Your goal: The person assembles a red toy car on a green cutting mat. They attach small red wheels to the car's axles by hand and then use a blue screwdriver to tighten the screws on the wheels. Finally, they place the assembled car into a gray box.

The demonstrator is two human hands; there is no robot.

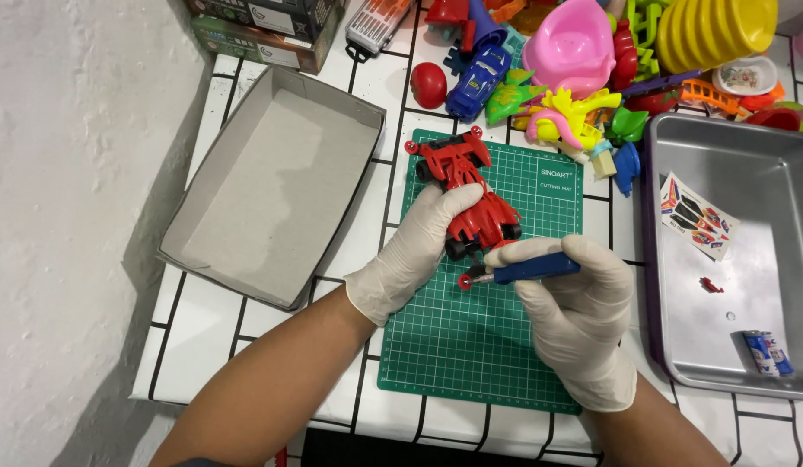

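The desk (272, 346) is white with black lines like tiles. On its left part sits a big grey cardboard box lid (272, 186), turned up like a tray. On the right side sits a shiny metal tray (747, 164). Inside the metal tray lie a sticker sheet (698, 214), a tiny red piece (711, 284) and a small blue and white battery (768, 353).

At the top of the desk there is a heap of bright plastic toys (583, 78). I can see a pink potty, a stack of yellow bowls and a blue toy car in it.

In the middle lies a green cutting mat (471, 346) with a grid on it. Both hands wear white gloves and work over this mat.

The left hand (419, 246) is closed around the red toy race car (466, 186). It grips the car by its side and holds it on the mat. The car's far end points toward the toy heap.

The right hand (574, 311) is closed around a small screwdriver with a blue handle (531, 270). The screwdriver lies sideways, pointing left. Its metal tip is right at a little red wheel (465, 282) by the near end of the car.
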